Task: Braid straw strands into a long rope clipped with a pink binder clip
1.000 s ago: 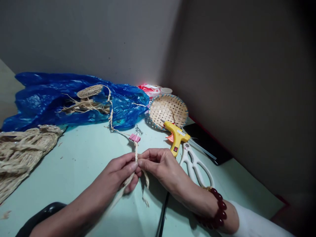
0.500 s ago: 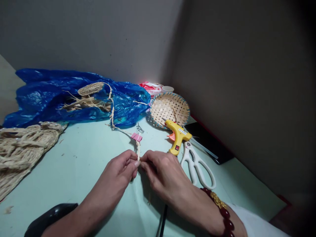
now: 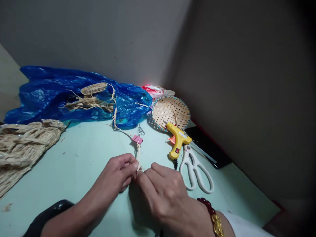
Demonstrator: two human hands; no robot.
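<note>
A pale straw cord (image 3: 138, 153) runs down from a pink binder clip (image 3: 137, 139) to my fingers. My left hand (image 3: 120, 172) pinches it between thumb and forefinger. Right beside, my right hand (image 3: 163, 191) is closed at the cord's lower end, its fingertips touching the left ones and partly hiding the strands. Beyond the clip the cord continues up over a blue plastic bag (image 3: 133, 112) to a flat wound straw coil (image 3: 93, 88). Loose straw strands (image 3: 91, 104) lie on the bag below that coil.
To the right lie a yellow glue gun (image 3: 178, 140), white scissors (image 3: 197, 169) and a dark flat device (image 3: 209, 144). Behind them a woven basket (image 3: 170, 113) leans near a red-and-white packet (image 3: 151, 90) and a cup (image 3: 169, 92). Braided straw work (image 3: 29, 144) covers the left; a black object (image 3: 51, 214) sits near my left forearm.
My right hand has shifted down and toward me, its knuckles now turned up. The left hand has slid slightly lower, leaving a longer stretch of cord below the clip.
</note>
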